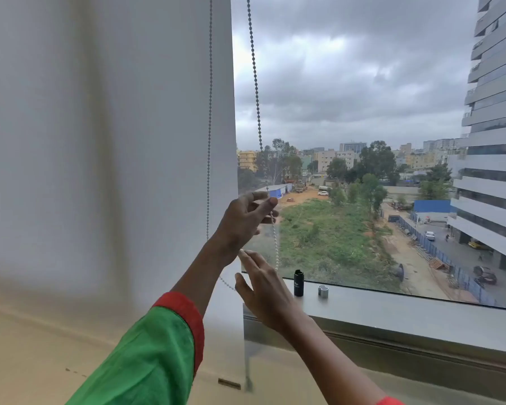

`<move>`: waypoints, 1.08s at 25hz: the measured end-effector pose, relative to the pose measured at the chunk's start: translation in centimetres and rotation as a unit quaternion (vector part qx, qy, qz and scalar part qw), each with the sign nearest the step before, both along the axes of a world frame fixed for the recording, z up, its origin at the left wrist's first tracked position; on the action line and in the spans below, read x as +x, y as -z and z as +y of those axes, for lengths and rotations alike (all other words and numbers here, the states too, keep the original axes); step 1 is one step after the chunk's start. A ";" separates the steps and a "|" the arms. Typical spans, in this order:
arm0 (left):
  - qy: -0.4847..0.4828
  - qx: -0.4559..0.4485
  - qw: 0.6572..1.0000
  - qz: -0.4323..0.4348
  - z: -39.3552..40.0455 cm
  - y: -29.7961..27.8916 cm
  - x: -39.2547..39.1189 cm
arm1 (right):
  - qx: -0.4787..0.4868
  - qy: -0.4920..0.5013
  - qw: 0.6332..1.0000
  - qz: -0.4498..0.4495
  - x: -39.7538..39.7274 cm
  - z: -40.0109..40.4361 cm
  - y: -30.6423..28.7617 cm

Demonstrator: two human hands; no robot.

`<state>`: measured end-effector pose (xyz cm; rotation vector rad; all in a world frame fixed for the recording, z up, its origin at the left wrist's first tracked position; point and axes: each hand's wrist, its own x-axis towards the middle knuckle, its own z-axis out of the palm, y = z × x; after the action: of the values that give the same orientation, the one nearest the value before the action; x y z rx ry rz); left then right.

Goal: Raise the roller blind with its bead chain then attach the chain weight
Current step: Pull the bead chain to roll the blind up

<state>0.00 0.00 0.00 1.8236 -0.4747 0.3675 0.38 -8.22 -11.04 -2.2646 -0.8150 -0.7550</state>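
Observation:
A white roller blind (pixel 114 141) covers the left part of the window and hangs down low. Its bead chain (pixel 257 97) falls in two strands along the blind's right edge. My left hand (pixel 243 220) pinches the right strand between thumb and fingers at about sill height above the ledge. My right hand (pixel 263 290) is just below it, fingers spread, touching the chain's bottom loop. A small grey chain weight (pixel 323 291) stands upright on the window sill (pixel 406 314), apart from both hands.
A small black cylinder (pixel 299 283) stands on the sill between my right hand and the weight. The window glass (pixel 362 112) is right behind the chain. The blind's bottom bar end (pixel 230 383) hangs below the sill.

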 end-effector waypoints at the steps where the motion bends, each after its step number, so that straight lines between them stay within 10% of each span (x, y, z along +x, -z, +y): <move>1: 0.020 0.004 1.000 0.000 0.0 0.2 -0.1 | 0.021 0.002 1.000 -0.007 0.2 -0.2 0.0; 14: -0.029 -0.108 0.994 -0.019 4.1 3.8 -0.9 | 0.275 0.051 0.951 -0.135 -2.8 0.2 -6.5; 27: 0.059 -0.103 0.993 0.014 5.3 6.9 -5.5 | 0.476 -0.152 0.860 0.108 -4.8 5.3 -11.4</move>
<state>-5.51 5.32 -6.92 1.5912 -0.5041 0.2976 -4.43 -2.92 0.35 -1.2569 -0.4951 -0.5522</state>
